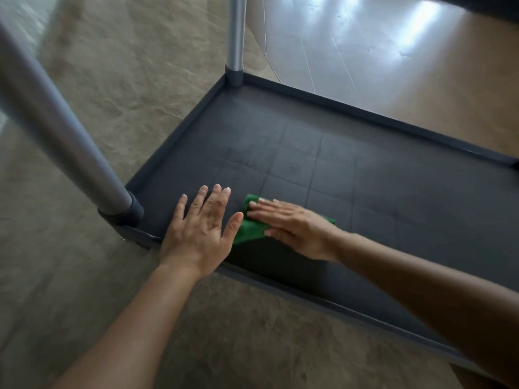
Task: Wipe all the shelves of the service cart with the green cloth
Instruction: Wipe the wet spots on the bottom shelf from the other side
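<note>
Both hands lie flat, fingers straight: right hand (292, 228) presses the green cloth (250, 228) onto the shelf (365, 169) at lower centre; left hand (200, 228) holds nothing.

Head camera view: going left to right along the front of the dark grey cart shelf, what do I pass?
Slanted silver metal post → open left hand → right hand pressed flat on the green cloth.
</note>
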The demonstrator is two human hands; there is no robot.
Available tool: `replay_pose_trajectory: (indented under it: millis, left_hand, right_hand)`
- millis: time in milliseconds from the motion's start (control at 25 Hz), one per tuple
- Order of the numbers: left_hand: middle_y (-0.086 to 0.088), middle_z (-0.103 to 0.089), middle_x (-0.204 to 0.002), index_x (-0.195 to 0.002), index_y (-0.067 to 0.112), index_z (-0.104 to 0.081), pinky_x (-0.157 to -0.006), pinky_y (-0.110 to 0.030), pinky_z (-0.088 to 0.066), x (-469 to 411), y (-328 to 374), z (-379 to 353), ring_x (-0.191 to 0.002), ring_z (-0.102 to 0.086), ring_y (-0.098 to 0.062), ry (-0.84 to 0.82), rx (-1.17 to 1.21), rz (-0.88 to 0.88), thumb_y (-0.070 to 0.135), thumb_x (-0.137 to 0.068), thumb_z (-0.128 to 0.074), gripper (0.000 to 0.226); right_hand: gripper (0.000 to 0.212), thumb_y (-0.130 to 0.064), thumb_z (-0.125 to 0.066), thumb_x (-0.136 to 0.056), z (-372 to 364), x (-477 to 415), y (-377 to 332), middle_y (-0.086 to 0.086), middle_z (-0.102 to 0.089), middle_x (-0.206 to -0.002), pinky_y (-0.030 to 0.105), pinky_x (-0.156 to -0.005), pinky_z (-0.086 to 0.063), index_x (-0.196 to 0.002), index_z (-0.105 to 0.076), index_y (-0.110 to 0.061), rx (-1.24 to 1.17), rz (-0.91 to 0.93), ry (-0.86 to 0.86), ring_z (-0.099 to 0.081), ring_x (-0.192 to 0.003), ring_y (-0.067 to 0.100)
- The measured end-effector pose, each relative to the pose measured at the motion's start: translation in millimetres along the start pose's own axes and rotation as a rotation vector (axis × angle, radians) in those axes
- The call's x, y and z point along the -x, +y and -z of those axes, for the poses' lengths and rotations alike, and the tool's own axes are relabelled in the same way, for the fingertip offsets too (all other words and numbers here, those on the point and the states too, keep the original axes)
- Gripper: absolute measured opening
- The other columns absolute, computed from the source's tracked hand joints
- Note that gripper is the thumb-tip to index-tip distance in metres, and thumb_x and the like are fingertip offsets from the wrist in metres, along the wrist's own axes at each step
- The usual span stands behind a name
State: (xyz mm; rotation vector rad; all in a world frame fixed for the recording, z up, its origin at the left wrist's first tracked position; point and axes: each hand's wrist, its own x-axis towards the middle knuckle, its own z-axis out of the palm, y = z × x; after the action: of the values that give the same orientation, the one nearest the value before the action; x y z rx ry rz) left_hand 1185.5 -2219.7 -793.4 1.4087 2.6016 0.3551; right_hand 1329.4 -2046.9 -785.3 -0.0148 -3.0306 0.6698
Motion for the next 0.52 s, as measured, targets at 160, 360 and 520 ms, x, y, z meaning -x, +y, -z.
replay_pose_trajectory:
  millis: [160,360,520]
  left_hand:
    - [0.013,0.003,-0.160,-0.152,0.031,0.002,-0.119,-0.038,0.009,0.0,0.9,-0.8,-0.146,0.010,-0.005,0.016,-0.016,0.003,0.066,-0.080,0.017,0.081]
    - [0.014,0.002,-0.160,-0.152,0.031,0.001,-0.119,-0.037,0.010,0.6,1.1,-1.5,-0.145,0.011,-0.004,0.026,-0.018,0.006,0.067,-0.082,0.018,0.081]
    - [0.015,-0.001,-0.160,-0.152,0.029,-0.001,-0.119,-0.037,0.007,0.8,0.8,-1.0,-0.145,0.008,-0.003,0.038,-0.016,0.011,0.065,-0.081,0.014,0.081]
  right_hand:
    - [0.043,-0.013,-0.050,-0.097,25.1,-44.4,65.6,0.010,-0.036,-0.149,0.029,-0.118,-0.014,-0.140,-0.044,-0.009,0.007,-0.243,0.116,-0.027,-0.141,0.020]
    - [0.047,-0.021,-0.040,-0.102,48.1,-85.9,114.5,0.007,-0.021,-0.156,0.029,-0.117,-0.007,-0.147,-0.031,-0.013,0.018,-0.592,0.195,-0.015,-0.145,0.019]
    - [0.050,-0.026,-0.040,-0.101,36.4,-80.9,95.6,0.008,-0.020,-0.157,0.026,-0.117,-0.006,-0.148,-0.029,-0.012,0.108,-0.589,0.225,-0.014,-0.145,0.018]
